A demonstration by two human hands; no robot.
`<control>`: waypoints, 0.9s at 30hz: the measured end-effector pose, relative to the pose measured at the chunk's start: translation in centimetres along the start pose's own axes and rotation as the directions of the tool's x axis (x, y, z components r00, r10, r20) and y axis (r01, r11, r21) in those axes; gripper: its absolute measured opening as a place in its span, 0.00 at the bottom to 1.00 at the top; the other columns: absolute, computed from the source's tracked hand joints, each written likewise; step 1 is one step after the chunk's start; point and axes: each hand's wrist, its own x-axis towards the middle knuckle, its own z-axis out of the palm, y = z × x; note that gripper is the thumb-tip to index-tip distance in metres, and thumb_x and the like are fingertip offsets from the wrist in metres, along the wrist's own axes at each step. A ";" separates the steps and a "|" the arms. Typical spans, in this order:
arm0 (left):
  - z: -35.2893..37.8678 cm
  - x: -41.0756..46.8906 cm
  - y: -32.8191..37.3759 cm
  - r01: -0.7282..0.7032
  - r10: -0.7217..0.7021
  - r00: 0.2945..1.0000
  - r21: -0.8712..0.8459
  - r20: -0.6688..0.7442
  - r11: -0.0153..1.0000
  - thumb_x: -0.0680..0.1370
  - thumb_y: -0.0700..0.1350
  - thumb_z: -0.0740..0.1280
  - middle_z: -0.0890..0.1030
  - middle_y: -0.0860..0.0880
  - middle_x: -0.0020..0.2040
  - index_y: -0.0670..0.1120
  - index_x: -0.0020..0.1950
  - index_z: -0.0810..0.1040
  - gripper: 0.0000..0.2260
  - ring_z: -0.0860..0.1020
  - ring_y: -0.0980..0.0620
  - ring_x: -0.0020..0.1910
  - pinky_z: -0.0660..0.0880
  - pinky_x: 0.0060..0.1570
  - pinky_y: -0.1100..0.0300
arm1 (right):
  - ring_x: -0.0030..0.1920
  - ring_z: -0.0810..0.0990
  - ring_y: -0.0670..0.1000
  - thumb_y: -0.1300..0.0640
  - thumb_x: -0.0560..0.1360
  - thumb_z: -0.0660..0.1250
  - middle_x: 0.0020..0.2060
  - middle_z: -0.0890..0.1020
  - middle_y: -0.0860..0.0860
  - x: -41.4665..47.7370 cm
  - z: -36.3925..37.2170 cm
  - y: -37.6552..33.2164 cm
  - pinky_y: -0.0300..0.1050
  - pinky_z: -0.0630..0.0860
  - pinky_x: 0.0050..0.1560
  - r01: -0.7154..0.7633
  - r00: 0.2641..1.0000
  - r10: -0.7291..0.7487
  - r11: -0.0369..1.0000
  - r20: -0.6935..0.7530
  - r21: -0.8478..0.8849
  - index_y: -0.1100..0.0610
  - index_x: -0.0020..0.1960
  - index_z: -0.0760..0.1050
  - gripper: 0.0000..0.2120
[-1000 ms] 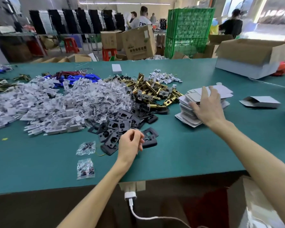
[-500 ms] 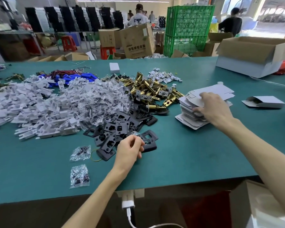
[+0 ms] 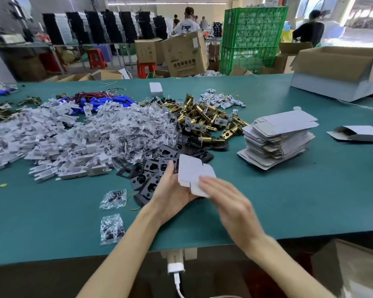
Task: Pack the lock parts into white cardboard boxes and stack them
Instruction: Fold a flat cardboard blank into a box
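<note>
Both hands hold one flat white cardboard box (image 3: 192, 171) above the green table (image 3: 289, 201), just in front of the black plates (image 3: 151, 173). My left hand (image 3: 172, 190) grips its left edge, thumb on top. My right hand (image 3: 224, 203), blurred, grips its lower right corner. A stack of flat white boxes (image 3: 276, 134) lies to the right. Brass latches (image 3: 205, 119) are heaped behind the plates. Clear screw bags (image 3: 138, 134) and white plastic parts (image 3: 52, 143) spread to the left.
Two small screw bags (image 3: 113, 198) lie near the front edge at left. A part-folded white box (image 3: 360, 134) lies at far right, a large open carton (image 3: 340, 72) behind it. A white charger (image 3: 176, 267) hangs under the table edge. People work in the background.
My right hand took one flat box off the stack and brought it left and toward me. My left hand left the black plates and rose to take hold of it.
</note>
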 end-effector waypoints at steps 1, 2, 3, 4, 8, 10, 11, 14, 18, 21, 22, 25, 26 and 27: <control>-0.1 0.0 0.2 0.013 -0.013 1.000 -0.026 0.020 1.000 0.83 0.69 0.42 0.76 0.33 0.72 0.39 0.78 0.70 0.40 0.76 0.37 0.71 0.73 0.69 0.44 | 0.69 0.78 0.52 0.75 0.74 0.72 0.67 0.80 0.54 -0.4 0.6 -0.4 0.53 0.77 0.67 0.013 0.999 -0.014 1.000 0.035 0.022 0.63 0.66 0.80 0.22; -0.2 0.0 0.2 0.020 -0.018 0.999 -0.051 0.030 0.999 0.83 0.70 0.43 0.74 0.32 0.73 0.39 0.79 0.68 0.41 0.74 0.36 0.73 0.70 0.72 0.43 | 0.71 0.76 0.51 0.71 0.76 0.72 0.68 0.79 0.53 -0.5 0.9 -0.6 0.51 0.75 0.69 0.007 0.998 -0.011 0.998 0.059 0.055 0.62 0.67 0.79 0.20; -0.3 0.0 0.2 0.020 -0.017 0.999 -0.082 0.033 0.996 0.82 0.71 0.43 0.73 0.32 0.74 0.39 0.79 0.66 0.42 0.72 0.35 0.74 0.67 0.74 0.42 | 0.72 0.75 0.49 0.67 0.78 0.71 0.69 0.79 0.52 -0.4 0.9 -0.7 0.50 0.74 0.71 -0.033 0.996 0.024 0.993 0.081 0.109 0.61 0.68 0.78 0.19; -0.3 -0.1 0.2 0.019 -0.016 0.999 -0.117 0.032 0.993 0.82 0.71 0.44 0.72 0.32 0.75 0.38 0.80 0.65 0.42 0.71 0.34 0.75 0.65 0.76 0.41 | 0.73 0.73 0.47 0.62 0.79 0.70 0.69 0.78 0.50 -0.3 0.7 -0.8 0.49 0.72 0.72 -0.095 0.990 0.076 0.980 0.116 0.176 0.60 0.69 0.78 0.19; -0.5 -0.2 0.3 -0.030 0.029 1.000 -0.127 -0.012 0.991 0.84 0.69 0.49 0.73 0.31 0.73 0.38 0.77 0.72 0.39 0.73 0.34 0.73 0.70 0.73 0.40 | 0.78 0.63 0.40 0.41 0.78 0.70 0.75 0.70 0.38 -0.1 0.3 -1.2 0.40 0.61 0.77 -0.373 0.908 0.256 0.854 0.332 0.362 0.48 0.77 0.69 0.30; -0.6 -0.3 0.2 -0.084 0.081 0.996 -0.100 -0.034 0.991 0.84 0.70 0.48 0.76 0.32 0.71 0.40 0.72 0.78 0.39 0.77 0.35 0.69 0.74 0.70 0.40 | 0.78 0.61 0.39 0.41 0.79 0.68 0.76 0.67 0.37 -0.1 0.7 -1.1 0.36 0.59 0.76 -0.452 0.885 0.344 0.797 0.314 0.401 0.46 0.79 0.65 0.31; -0.6 -0.3 0.2 -0.105 0.101 0.994 -0.104 -0.048 0.989 0.83 0.71 0.46 0.78 0.34 0.70 0.42 0.70 0.81 0.39 0.79 0.36 0.67 0.78 0.65 0.41 | 0.77 0.61 0.38 0.45 0.79 0.70 0.77 0.66 0.37 0.0 0.9 -1.0 0.34 0.60 0.75 -0.491 0.868 0.394 0.771 0.302 0.406 0.46 0.80 0.63 0.32; -0.5 -0.2 0.0 -0.150 0.141 0.987 -0.128 -0.079 0.980 0.82 0.72 0.45 0.81 0.38 0.67 0.46 0.66 0.84 0.39 0.82 0.37 0.63 0.82 0.57 0.44 | 0.71 0.69 0.36 0.57 0.77 0.75 0.73 0.69 0.34 0.6 1.1 -0.3 0.29 0.66 0.68 -0.624 0.781 0.493 0.634 0.384 0.456 0.43 0.81 0.57 0.40; -0.3 0.0 -0.2 -0.178 0.173 0.983 -0.090 -0.061 0.980 0.84 0.70 0.47 0.77 0.37 0.72 0.43 0.74 0.77 0.38 0.75 0.37 0.73 0.72 0.72 0.42 | 0.61 0.71 0.25 0.63 0.76 0.75 0.60 0.71 0.19 0.8 2.2 0.2 0.19 0.66 0.55 -0.686 0.724 0.558 0.528 0.405 0.500 0.39 0.80 0.54 0.44; -0.4 -0.3 -0.1 -0.202 0.205 0.979 -0.162 -0.003 0.966 0.83 0.70 0.49 0.74 0.35 0.74 0.42 0.75 0.76 0.38 0.73 0.37 0.74 0.68 0.75 0.41 | 0.65 0.67 0.24 0.64 0.76 0.73 0.63 0.69 0.19 1.0 2.8 0.0 0.21 0.65 0.59 -0.686 0.714 0.593 0.486 0.373 0.542 0.42 0.82 0.53 0.44; -0.5 -0.4 0.0 -0.204 0.209 0.978 -0.168 0.012 0.964 0.83 0.70 0.50 0.73 0.35 0.75 0.41 0.75 0.75 0.38 0.72 0.37 0.75 0.66 0.77 0.41 | 0.69 0.66 0.27 0.64 0.77 0.73 0.69 0.67 0.24 1.0 2.9 -0.3 0.23 0.65 0.63 -0.681 0.719 0.595 0.496 0.361 0.539 0.42 0.82 0.53 0.44; -0.5 -0.7 0.2 -0.146 0.156 0.986 -0.157 0.054 0.977 0.82 0.69 0.56 0.73 0.37 0.76 0.42 0.76 0.74 0.36 0.73 0.38 0.72 0.64 0.76 0.41 | 0.72 0.66 0.33 0.63 0.78 0.71 0.75 0.65 0.32 0.8 3.3 -0.4 0.25 0.64 0.65 -0.640 0.760 0.563 0.564 0.324 0.522 0.43 0.83 0.50 0.43; -0.4 -0.8 0.1 -0.136 0.146 0.986 -0.133 0.074 0.982 0.82 0.70 0.55 0.72 0.37 0.76 0.42 0.77 0.74 0.36 0.73 0.39 0.72 0.64 0.76 0.42 | 0.73 0.65 0.34 0.62 0.78 0.72 0.76 0.64 0.33 0.9 3.1 -0.4 0.24 0.64 0.65 -0.630 0.768 0.556 0.568 0.317 0.530 0.43 0.83 0.49 0.44; -0.2 -0.9 0.1 -0.140 0.150 0.985 -0.112 0.085 0.984 0.83 0.70 0.53 0.72 0.37 0.77 0.42 0.77 0.73 0.37 0.73 0.39 0.73 0.64 0.76 0.42 | 0.74 0.64 0.33 0.61 0.79 0.72 0.76 0.63 0.33 0.9 3.4 -0.3 0.23 0.63 0.65 -0.629 0.769 0.556 0.573 0.315 0.525 0.43 0.83 0.48 0.44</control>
